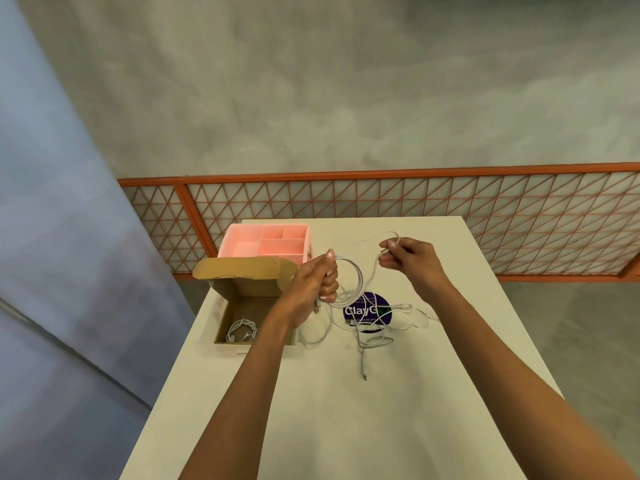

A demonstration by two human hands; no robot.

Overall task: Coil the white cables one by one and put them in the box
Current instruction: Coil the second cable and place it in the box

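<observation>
Nearest, on the worktop (346, 427), loose cables (376, 341) lie tangled over a purple sticker (372, 301), one tail pointing back toward the person. Left of them is the box (249, 285), flap up, w/ one coiled cable (241, 330) inside. Above, the left hand (311, 285): fingers (329, 294) clenched round loops of the white cable (360, 276), coil approx. upright. The free run goes up & right to the right hand (414, 261), whose fingers (388, 262) pinch it; hands apart, similar height. The box is just below-left of the left hand, so that hand is nearer for the drop. Beyond: pink organiser (266, 244).
</observation>
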